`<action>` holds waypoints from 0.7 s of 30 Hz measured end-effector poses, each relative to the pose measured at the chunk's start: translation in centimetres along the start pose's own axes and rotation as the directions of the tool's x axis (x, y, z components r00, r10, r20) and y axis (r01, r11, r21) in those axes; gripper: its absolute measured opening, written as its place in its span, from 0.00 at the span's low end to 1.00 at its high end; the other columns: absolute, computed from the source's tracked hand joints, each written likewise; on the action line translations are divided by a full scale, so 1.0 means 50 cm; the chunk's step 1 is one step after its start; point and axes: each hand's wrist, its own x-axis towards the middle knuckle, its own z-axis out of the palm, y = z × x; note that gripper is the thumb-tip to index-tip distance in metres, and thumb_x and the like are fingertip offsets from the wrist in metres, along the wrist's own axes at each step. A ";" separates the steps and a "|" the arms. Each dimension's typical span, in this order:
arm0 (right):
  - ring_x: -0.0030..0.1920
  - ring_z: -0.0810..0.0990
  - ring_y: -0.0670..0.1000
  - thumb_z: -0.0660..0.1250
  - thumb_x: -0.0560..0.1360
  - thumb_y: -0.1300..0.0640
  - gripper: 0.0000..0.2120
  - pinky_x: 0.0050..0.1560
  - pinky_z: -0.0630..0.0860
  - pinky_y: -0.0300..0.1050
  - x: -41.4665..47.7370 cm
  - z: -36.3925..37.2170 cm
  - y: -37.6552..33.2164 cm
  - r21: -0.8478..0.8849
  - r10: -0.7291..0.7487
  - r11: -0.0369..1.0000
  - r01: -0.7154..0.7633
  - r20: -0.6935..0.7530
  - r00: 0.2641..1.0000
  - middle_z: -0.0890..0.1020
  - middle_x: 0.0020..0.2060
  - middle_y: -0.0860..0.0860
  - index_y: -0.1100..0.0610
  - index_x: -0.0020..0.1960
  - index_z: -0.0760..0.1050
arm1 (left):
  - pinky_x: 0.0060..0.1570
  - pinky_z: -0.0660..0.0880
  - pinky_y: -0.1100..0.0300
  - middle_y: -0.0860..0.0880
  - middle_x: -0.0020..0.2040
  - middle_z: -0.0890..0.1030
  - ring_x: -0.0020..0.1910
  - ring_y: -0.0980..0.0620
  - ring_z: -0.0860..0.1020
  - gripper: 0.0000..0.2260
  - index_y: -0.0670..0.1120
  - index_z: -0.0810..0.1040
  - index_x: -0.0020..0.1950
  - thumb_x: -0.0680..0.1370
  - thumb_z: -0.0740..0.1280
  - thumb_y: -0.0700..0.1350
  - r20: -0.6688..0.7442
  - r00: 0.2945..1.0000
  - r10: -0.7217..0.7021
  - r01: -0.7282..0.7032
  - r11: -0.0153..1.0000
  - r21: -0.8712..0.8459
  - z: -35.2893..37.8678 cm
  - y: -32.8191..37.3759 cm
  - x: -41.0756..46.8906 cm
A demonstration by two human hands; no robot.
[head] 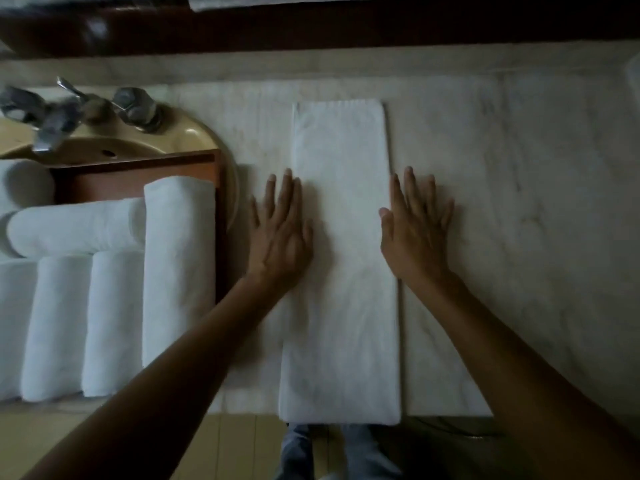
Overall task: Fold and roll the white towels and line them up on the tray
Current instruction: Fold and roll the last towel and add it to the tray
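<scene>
A white towel (341, 265), folded into a long narrow strip, lies flat on the marble counter and runs from the front edge toward the back. My left hand (280, 233) lies flat with straight fingers on the strip's left edge. My right hand (417, 230) lies flat with spread fingers along its right edge, mostly on the counter. To the left, a brown wooden tray (138, 168) holds several rolled white towels (178, 268); three stand side by side and another lies across behind them.
The tray sits over a beige sink (194, 140) with a metal tap (55, 123) at the back left. A dark wooden ledge (311, 29) runs along the back. The marble counter (519, 202) stretches to the right. The floor and my legs show below the front edge.
</scene>
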 end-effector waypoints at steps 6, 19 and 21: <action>0.83 0.52 0.57 0.49 0.84 0.43 0.29 0.77 0.49 0.72 -0.137 0.031 -0.035 -0.032 -0.061 0.997 0.063 0.062 0.996 0.56 0.83 0.48 0.51 0.83 0.57 | 0.80 0.46 0.38 0.49 0.85 0.48 0.84 0.48 0.43 0.28 0.48 0.51 0.85 0.86 0.47 0.56 0.079 0.997 0.019 -0.014 0.998 -0.060 0.040 0.032 -0.128; 0.83 0.46 0.56 0.45 0.85 0.42 0.30 0.79 0.45 0.69 -0.263 0.025 -0.059 -0.040 -0.128 0.990 0.134 0.113 0.985 0.50 0.84 0.51 0.52 0.84 0.51 | 0.80 0.48 0.35 0.47 0.85 0.43 0.84 0.47 0.42 0.29 0.48 0.47 0.85 0.85 0.46 0.56 0.129 0.984 0.123 -0.110 0.989 -0.103 0.045 0.080 -0.264; 0.83 0.49 0.56 0.47 0.85 0.43 0.30 0.78 0.43 0.69 -0.210 0.032 -0.053 -0.044 -0.145 0.988 0.149 0.083 0.986 0.54 0.83 0.50 0.52 0.84 0.55 | 0.80 0.46 0.36 0.48 0.85 0.44 0.84 0.48 0.42 0.29 0.49 0.48 0.85 0.85 0.45 0.56 0.134 0.982 0.135 -0.122 0.988 -0.099 0.045 0.072 -0.214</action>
